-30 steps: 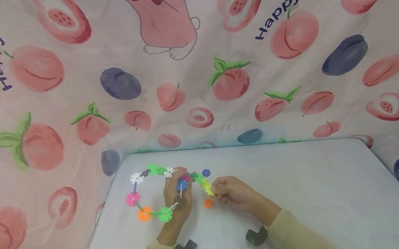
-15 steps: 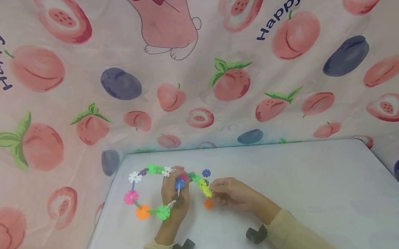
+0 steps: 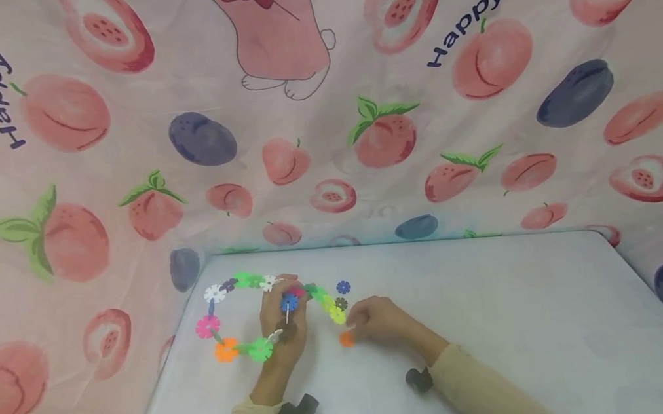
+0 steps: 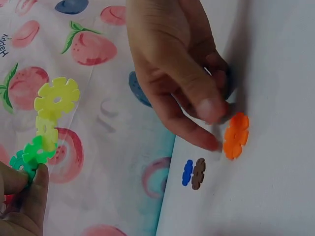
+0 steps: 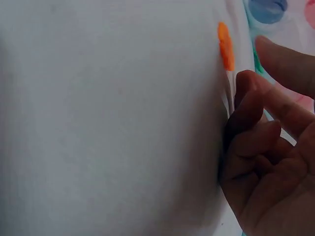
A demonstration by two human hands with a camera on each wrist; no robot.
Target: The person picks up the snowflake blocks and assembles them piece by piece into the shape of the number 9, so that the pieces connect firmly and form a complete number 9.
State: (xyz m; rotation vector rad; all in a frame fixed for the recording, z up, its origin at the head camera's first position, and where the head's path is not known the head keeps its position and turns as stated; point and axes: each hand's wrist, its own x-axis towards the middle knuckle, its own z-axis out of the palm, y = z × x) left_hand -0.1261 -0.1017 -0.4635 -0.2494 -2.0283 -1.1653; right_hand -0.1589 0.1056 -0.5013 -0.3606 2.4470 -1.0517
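A chain of flower-shaped plastic snowflake discs [image 3: 207, 327] in several colours curves in a loop around my left hand [image 3: 271, 317]. In the left wrist view, thumb and finger of that hand pinch a green disc [image 4: 38, 151], and yellow discs [image 4: 56, 98] stick out beyond as the chain's free end. My right hand [image 3: 379, 318] is over the table with its fingertips right by a loose orange disc [image 3: 347, 339]. Seen from the right wrist, thumb and index finger [image 5: 285, 105] stand apart with nothing between them, the other fingers loosely bent.
A loose blue disc [image 3: 343, 287] and a brown disc [image 3: 341, 303] lie on the white table [image 3: 525, 321], just beyond the orange one. Fruit-printed cloth [image 3: 300, 124] hangs behind the table and along its left side. Dark bands [image 3: 299, 410] show at both wrists.
My right hand has let go of the chain's yellow end and moved down to the orange disc. My left hand has shifted slightly left with the chain, and the brown disc now shows fully.
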